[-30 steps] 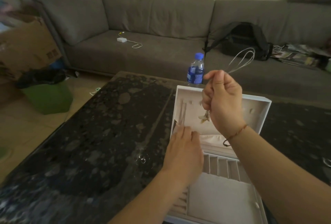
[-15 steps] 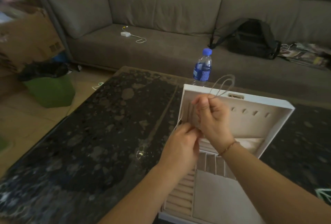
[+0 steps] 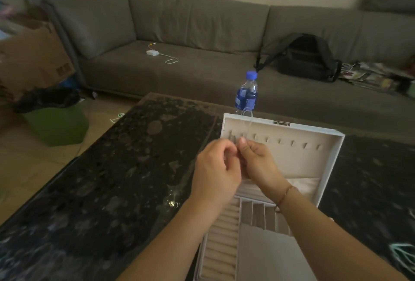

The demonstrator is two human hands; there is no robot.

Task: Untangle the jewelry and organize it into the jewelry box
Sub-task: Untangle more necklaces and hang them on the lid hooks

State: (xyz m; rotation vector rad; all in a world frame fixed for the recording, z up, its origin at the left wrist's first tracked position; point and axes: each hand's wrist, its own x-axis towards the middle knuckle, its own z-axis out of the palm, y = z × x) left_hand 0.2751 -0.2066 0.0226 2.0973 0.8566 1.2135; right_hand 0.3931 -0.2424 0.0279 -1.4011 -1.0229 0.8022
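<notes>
Both hands up in front of open jewelry box (image 3: 332,146) lid, box sitting near worktop (image 3: 112,191) far edge. Left hand (image 3: 215,168) & right hand (image 3: 258,164) fingertips meet, each pinching a thin necklace chain (image 3: 248,121); its loop rises over lid's top rim by the hooks. Water bottle (image 3: 246,92) just behind box. Small ring (image 3: 172,203) on worktop, left of box.

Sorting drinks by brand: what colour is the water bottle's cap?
Blue; the water bottle's cap shows in the head view, behind the open jewelry box.
</notes>
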